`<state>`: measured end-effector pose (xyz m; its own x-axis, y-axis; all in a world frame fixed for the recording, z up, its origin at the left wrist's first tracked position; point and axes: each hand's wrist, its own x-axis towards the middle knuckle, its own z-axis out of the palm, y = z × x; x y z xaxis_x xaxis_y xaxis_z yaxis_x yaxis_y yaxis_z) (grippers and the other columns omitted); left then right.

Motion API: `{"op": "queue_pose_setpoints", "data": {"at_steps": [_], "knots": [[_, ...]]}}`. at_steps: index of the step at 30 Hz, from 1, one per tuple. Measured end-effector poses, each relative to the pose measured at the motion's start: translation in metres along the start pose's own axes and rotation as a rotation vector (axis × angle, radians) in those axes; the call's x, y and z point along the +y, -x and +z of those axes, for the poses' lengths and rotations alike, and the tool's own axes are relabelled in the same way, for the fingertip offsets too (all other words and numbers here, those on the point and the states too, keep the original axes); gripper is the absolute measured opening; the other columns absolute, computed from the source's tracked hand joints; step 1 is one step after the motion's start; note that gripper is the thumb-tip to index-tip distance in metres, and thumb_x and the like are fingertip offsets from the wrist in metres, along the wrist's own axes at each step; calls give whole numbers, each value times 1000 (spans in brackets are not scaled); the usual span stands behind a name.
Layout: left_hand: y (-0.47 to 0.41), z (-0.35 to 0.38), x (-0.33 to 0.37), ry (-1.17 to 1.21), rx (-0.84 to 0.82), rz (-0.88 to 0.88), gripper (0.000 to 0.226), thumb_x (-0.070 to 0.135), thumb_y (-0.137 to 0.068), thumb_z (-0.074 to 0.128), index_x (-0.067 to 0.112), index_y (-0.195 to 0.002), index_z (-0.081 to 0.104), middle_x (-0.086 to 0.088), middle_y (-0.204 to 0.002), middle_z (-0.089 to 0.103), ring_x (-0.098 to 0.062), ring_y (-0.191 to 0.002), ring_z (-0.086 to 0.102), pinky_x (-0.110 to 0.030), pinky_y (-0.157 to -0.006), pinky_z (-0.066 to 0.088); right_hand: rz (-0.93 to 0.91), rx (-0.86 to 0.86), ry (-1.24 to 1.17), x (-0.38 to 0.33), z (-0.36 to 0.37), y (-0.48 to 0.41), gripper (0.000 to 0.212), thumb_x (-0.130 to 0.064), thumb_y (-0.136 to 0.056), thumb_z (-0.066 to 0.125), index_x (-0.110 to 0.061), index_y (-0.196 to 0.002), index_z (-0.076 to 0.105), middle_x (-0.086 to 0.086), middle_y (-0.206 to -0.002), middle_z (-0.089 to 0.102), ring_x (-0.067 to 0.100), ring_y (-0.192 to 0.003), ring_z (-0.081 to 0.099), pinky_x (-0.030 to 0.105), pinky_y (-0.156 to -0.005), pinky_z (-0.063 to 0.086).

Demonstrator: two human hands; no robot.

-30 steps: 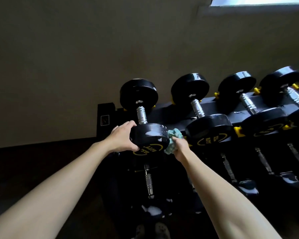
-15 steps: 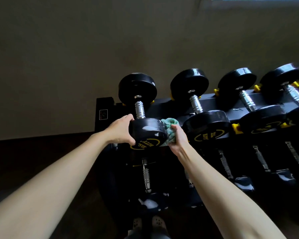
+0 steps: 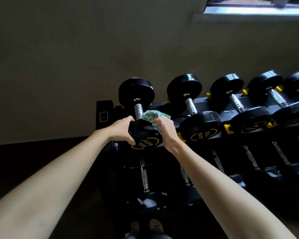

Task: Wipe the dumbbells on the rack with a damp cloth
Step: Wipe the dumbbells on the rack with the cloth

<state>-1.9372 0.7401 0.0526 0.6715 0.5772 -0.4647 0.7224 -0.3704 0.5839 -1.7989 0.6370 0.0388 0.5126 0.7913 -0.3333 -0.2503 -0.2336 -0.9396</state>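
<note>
Two grips: left hand around glossy black dumbbell, right hand around green-white cloth.

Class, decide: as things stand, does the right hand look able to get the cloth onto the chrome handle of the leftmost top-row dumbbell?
Probably yes. The right hand holds the cloth right beside the handle; the left hand grips the dumbbell by its near head.
</note>
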Motion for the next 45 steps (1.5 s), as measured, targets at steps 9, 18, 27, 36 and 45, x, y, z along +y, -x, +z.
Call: {"op": "queue_pose_setpoints", "data": {"at_steps": [9, 18, 27, 36, 45], "knots": [[10, -8, 8, -8, -32, -88, 85, -8, -73, 58, 15, -146, 20, -9, -148, 30, -26, -122, 44, -33, -85, 46, -48, -111, 121, -8, 9, 20, 40, -17, -55, 50, -5, -88, 68, 5, -78, 61, 17, -74, 52, 27, -66, 41], [19, -18, 31, 188, 217, -112, 69, -7, -79, 45, 16, -142, 31, -10, -145, 35, -25, -131, 37, -29, -95, 38, 138, -191, 291, -12, -22, 41, 29, 0, -66, 56, -13, -39, 61, -1, -51, 58, 19, -59, 46, 21, -53, 39], [35, -23, 59, 704, 196, -101, 28, 5, -94, 46, -2, -120, 54, -13, -94, 61, -15, -83, 59, -21, -72, 51, 340, -189, -621, -27, -38, 51, 27, -12, -93, 34, 0, -98, 57, 20, -80, 71, 29, -67, 70, 43, -66, 57], [58, -16, 69, 950, 20, -20, 13, 8, -92, 56, 1, -102, 60, -14, -97, 67, -21, -84, 66, -32, -72, 59, 276, -245, -813, -47, -37, 39, 31, -8, -89, 41, 3, -115, 55, 26, -103, 65, 34, -80, 69, 48, -71, 55], [53, -20, 96, 1252, 189, 21, 16, 2, -95, 44, -2, -88, 58, -18, -88, 62, -25, -76, 64, -35, -67, 59, 61, -232, -171, -46, -33, 37, 44, 12, -83, 32, -21, -94, 57, 3, -88, 60, 16, -75, 58, 32, -69, 48]]}}
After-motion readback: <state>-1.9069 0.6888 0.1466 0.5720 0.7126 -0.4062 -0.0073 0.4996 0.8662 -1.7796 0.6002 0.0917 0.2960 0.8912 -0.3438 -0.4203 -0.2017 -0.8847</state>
